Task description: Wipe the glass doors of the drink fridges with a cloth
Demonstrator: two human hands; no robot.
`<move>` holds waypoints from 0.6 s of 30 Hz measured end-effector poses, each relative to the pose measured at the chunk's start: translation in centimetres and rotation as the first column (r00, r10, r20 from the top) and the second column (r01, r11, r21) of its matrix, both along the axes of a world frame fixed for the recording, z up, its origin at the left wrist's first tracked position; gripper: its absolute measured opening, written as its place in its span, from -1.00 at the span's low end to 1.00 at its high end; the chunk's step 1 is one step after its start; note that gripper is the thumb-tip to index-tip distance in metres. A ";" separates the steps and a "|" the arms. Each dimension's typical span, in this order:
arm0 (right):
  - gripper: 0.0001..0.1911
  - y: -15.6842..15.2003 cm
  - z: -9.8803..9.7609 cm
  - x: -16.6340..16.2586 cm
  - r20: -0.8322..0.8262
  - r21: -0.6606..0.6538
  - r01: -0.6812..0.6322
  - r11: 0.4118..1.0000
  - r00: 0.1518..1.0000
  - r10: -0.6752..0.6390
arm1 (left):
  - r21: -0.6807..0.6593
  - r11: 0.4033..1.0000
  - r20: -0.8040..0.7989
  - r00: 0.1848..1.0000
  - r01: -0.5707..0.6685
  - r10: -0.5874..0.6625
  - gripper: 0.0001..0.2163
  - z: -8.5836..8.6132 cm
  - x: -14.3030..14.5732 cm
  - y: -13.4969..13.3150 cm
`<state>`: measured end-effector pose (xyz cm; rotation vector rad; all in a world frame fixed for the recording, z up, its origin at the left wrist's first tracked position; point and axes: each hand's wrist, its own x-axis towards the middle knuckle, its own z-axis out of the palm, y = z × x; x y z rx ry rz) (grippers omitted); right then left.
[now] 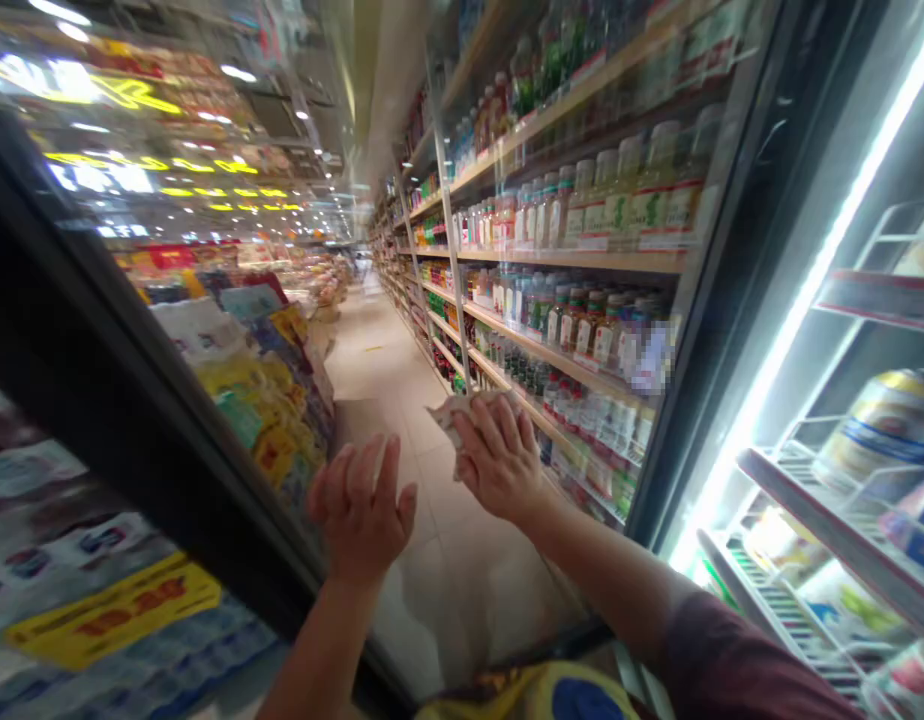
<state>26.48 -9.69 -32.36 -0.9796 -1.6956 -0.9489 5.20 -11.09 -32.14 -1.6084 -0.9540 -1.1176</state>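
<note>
A glass fridge door [402, 330] stands swung open in front of me, its dark frame [132, 400] running down the left. My right hand [499, 455] lies flat against the glass, pressing a pale crumpled cloth [451, 412] under its fingers. My left hand [363, 510] is raised beside it, palm toward the glass, fingers together and stretched out, holding nothing. Through the glass I see the shop aisle.
The open fridge on the right has wire shelves [822, 500] with cans [882, 425] and packets, lit by a bright strip [792, 330]. Bottle shelves [574, 260] line the aisle's right side; snack packets [267, 390] fill a display on the left.
</note>
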 end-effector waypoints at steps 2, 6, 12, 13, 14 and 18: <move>-0.43 -0.4 -2.7 -0.4 0.093 -0.001 -0.073 0.997 0.993 0.073 | 0.054 0.998 0.039 0.999 -0.016 0.014 -0.40 2.2 -0.2 -0.2; -0.52 -1.1 -5.1 0.3 0.325 -0.037 -0.205 0.978 0.923 0.206 | -0.005 0.996 0.131 0.987 -0.089 0.089 -0.28 6.3 -0.5 -0.2; -0.44 -0.1 1.6 2.6 0.011 -0.005 -0.038 0.999 0.999 0.038 | -0.080 0.993 0.141 0.985 -0.089 0.100 -0.29 7.1 -0.5 0.2; -0.42 0.0 2.2 2.4 -0.056 -0.011 -0.001 1.000 0.998 0.001 | -0.072 0.993 0.144 0.984 -0.093 0.103 -0.28 6.9 -0.5 0.1; -0.41 0.0 2.4 1.9 -0.098 -0.022 0.023 1.000 0.995 -0.025 | -0.071 0.993 0.145 0.984 -0.095 0.105 -0.27 6.8 -0.5 0.1; -0.43 -0.6 -0.2 -0.9 0.023 0.008 -0.060 0.998 0.998 0.060 | -0.102 0.992 0.160 0.983 -0.069 0.084 -0.24 6.8 -0.5 -0.1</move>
